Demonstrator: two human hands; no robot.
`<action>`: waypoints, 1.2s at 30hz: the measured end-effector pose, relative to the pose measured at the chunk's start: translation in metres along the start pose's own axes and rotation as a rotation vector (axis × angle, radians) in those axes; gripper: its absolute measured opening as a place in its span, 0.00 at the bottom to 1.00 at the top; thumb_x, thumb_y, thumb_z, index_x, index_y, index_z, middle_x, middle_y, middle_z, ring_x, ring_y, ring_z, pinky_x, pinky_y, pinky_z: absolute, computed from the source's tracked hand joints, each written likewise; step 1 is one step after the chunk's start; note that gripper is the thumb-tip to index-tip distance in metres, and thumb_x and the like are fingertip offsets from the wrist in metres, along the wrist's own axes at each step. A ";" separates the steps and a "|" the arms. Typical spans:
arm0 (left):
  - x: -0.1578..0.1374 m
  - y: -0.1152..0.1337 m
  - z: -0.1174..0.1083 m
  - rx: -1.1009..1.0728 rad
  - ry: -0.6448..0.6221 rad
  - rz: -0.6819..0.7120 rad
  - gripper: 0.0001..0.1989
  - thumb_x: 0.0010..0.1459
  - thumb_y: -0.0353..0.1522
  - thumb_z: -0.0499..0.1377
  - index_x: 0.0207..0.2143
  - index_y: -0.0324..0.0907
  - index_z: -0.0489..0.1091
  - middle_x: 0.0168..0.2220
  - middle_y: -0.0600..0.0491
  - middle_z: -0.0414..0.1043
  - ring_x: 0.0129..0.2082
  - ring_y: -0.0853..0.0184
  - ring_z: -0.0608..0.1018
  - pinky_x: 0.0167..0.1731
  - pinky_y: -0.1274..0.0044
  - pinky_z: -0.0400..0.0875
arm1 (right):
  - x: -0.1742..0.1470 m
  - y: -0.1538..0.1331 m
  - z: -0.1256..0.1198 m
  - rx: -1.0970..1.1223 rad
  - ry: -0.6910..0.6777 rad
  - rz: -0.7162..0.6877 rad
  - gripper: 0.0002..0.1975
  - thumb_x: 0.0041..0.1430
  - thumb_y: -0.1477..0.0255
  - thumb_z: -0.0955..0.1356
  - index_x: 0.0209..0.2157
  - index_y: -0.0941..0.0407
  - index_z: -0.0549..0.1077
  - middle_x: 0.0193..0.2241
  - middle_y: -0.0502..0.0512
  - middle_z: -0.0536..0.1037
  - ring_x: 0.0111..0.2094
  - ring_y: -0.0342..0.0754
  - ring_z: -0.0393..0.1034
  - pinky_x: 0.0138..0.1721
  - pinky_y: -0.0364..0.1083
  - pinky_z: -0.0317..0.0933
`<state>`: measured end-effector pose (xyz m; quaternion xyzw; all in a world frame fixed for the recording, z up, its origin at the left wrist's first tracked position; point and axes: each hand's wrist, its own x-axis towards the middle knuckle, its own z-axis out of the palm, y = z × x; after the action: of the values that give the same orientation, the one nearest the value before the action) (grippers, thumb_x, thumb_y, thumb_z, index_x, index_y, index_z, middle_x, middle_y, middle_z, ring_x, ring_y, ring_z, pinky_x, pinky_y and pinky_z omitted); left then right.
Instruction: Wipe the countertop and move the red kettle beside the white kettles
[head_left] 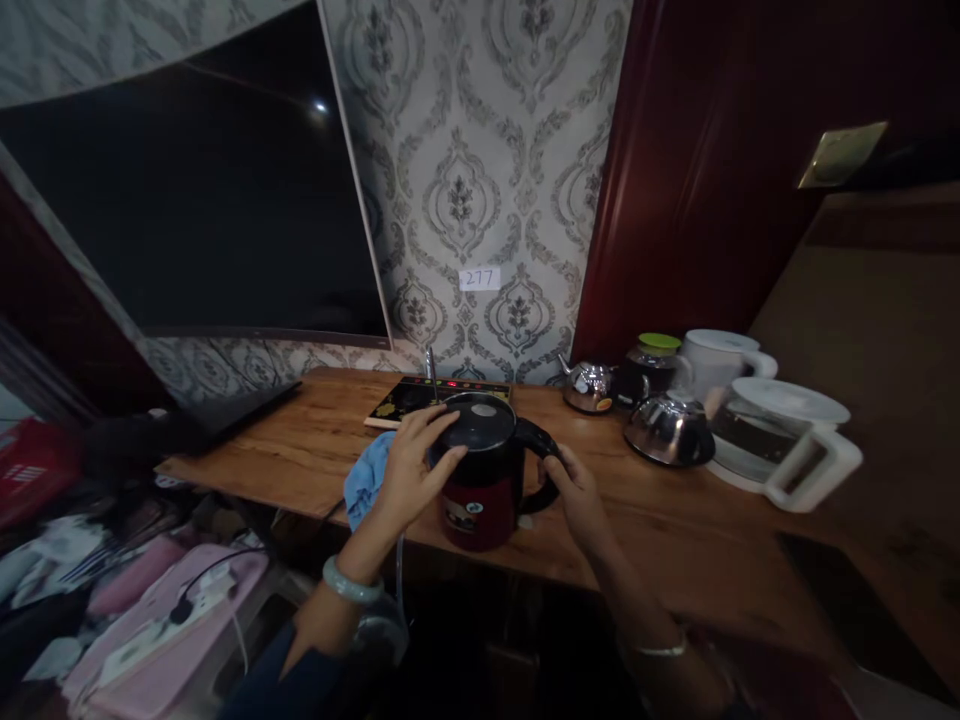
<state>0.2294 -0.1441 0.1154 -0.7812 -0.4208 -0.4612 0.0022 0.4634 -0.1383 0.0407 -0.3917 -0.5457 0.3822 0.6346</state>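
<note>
Item: dark red, black-lidded electric kettle [480,480], stood near the front edge of the brown wooden counter [675,520].
Handling: rigid, smooth-sided, judged heavy if filled; best taken by its black handle.
Left hand [416,465]: spread flat on the lid.
Right hand [581,490]: wrapped round the handle.
Beside the kettle's left: blue cloth [366,478].

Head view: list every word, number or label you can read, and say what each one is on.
"277": on a small white slip stuck to the patterned wallpaper.
Round label on the front of the red kettle: too small and blurred to read.
Printing on the black cooktop panel behind the kettle: only red lights and faint marks, unreadable.
Nothing else legible.
</note>
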 end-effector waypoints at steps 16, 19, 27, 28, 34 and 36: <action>0.002 0.010 0.019 0.228 0.039 0.062 0.20 0.61 0.39 0.56 0.54 0.44 0.71 0.57 0.44 0.67 0.56 0.55 0.65 0.58 0.58 0.61 | 0.001 0.003 -0.004 0.001 0.010 -0.025 0.17 0.58 0.53 0.66 0.29 0.53 0.67 0.22 0.46 0.65 0.26 0.44 0.59 0.28 0.44 0.56; 0.002 0.013 0.019 0.240 0.016 0.058 0.21 0.62 0.38 0.55 0.57 0.44 0.68 0.59 0.43 0.64 0.58 0.54 0.64 0.58 0.58 0.61 | 0.001 0.004 -0.002 0.017 0.013 -0.014 0.17 0.57 0.53 0.66 0.29 0.53 0.68 0.22 0.47 0.65 0.25 0.44 0.60 0.28 0.44 0.56; -0.001 0.017 0.020 0.291 -0.001 0.027 0.22 0.63 0.36 0.54 0.58 0.43 0.67 0.61 0.42 0.62 0.61 0.53 0.63 0.60 0.57 0.62 | 0.000 0.004 -0.002 0.020 0.004 -0.027 0.17 0.58 0.53 0.66 0.30 0.54 0.69 0.22 0.47 0.65 0.26 0.45 0.60 0.28 0.44 0.56; -0.001 0.018 0.020 0.289 0.008 0.021 0.21 0.63 0.37 0.54 0.58 0.43 0.67 0.61 0.42 0.62 0.61 0.53 0.63 0.60 0.57 0.62 | 0.001 0.004 -0.002 0.023 0.000 -0.029 0.17 0.58 0.53 0.66 0.31 0.54 0.69 0.22 0.47 0.65 0.26 0.45 0.60 0.28 0.44 0.56; -0.006 0.020 0.026 0.299 0.074 -0.017 0.22 0.62 0.37 0.55 0.58 0.42 0.66 0.62 0.41 0.61 0.62 0.52 0.64 0.60 0.56 0.62 | 0.001 0.009 -0.001 0.039 0.007 -0.009 0.17 0.57 0.53 0.67 0.30 0.54 0.69 0.22 0.46 0.65 0.25 0.44 0.59 0.27 0.44 0.55; -0.009 0.018 0.029 0.287 0.091 -0.015 0.22 0.62 0.37 0.55 0.57 0.42 0.67 0.62 0.41 0.62 0.62 0.52 0.64 0.60 0.57 0.62 | 0.001 0.010 -0.001 0.041 0.008 0.001 0.17 0.57 0.53 0.67 0.30 0.54 0.69 0.22 0.46 0.65 0.25 0.44 0.59 0.27 0.44 0.55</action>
<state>0.2601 -0.1507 0.0994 -0.7479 -0.4877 -0.4313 0.1294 0.4640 -0.1333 0.0319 -0.3804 -0.5350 0.3921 0.6445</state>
